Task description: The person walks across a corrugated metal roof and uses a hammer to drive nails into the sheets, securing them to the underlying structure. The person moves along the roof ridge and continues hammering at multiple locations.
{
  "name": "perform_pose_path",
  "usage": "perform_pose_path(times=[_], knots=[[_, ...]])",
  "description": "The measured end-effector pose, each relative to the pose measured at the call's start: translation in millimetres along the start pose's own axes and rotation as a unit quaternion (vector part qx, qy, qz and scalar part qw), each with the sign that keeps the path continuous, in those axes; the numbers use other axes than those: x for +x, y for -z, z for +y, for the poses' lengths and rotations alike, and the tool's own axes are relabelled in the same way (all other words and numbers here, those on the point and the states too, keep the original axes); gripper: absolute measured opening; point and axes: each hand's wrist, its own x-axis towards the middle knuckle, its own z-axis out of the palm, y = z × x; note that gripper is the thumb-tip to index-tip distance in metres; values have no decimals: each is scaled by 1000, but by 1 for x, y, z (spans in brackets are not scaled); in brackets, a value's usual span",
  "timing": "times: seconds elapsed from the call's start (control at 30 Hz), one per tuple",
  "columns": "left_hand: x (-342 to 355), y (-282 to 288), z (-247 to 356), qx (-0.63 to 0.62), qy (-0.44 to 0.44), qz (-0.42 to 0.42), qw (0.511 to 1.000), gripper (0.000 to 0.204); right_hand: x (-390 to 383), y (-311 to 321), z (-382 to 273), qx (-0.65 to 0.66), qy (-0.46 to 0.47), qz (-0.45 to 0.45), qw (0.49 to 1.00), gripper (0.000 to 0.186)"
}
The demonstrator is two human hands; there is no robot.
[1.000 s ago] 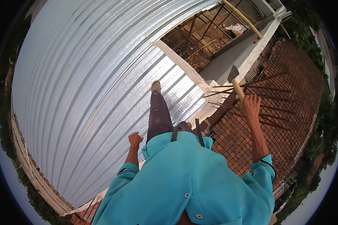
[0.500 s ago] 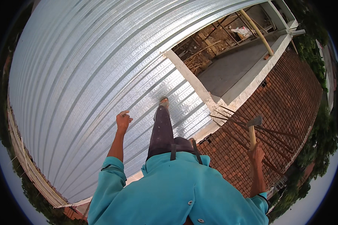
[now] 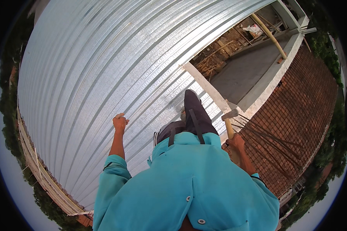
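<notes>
My right hand (image 3: 237, 142) is closed around the wooden handle of a hammer (image 3: 229, 127). The metal head points up and sits just in front of the concrete corner in view. Out to the left, my left hand (image 3: 120, 122) is held over the ribbed metal sheets (image 3: 100, 88), its fingers curled in and nothing showing in them. Dark trousers (image 3: 198, 111) cover my legs; one knee is raised ahead, and part of a foot (image 3: 183, 114) shows on the sheets below.
A pale concrete beam (image 3: 208, 86) borders an opening with a grey slab (image 3: 243, 75) and rubble below. Several rebar ends (image 3: 273, 140) stick out at the corner. Right of it lies a rebar grid over red bricks (image 3: 297, 115). A bamboo pole (image 3: 270, 36) crosses the opening.
The hammer and my right hand have swung left, closer to my body. My other leg has come forward with its knee raised. My left hand has shifted slightly left, its fingers curled more tightly.
</notes>
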Motion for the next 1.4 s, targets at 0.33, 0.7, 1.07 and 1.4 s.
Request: perform_pose_path(times=[0.33, 0.7, 1.07, 1.4], knots=[[124, -24, 81, 75, -44, -41, 995, 34, 96, 24, -145, 95, -76, -44, 992, 59], [345, 33, 322, -10, -40, -11, 999, 36, 202, 212, -427, 230, 31, -14, 973, 55], [426, 8, 469, 106, -72, -179, 975, 35, 158, 302, -575, 236, -6, 38, 971, 50], [570, -30, 584, 245, -82, -257, 931, 37, 82, 97, -609, 642, -286, 46, 710, 33]])
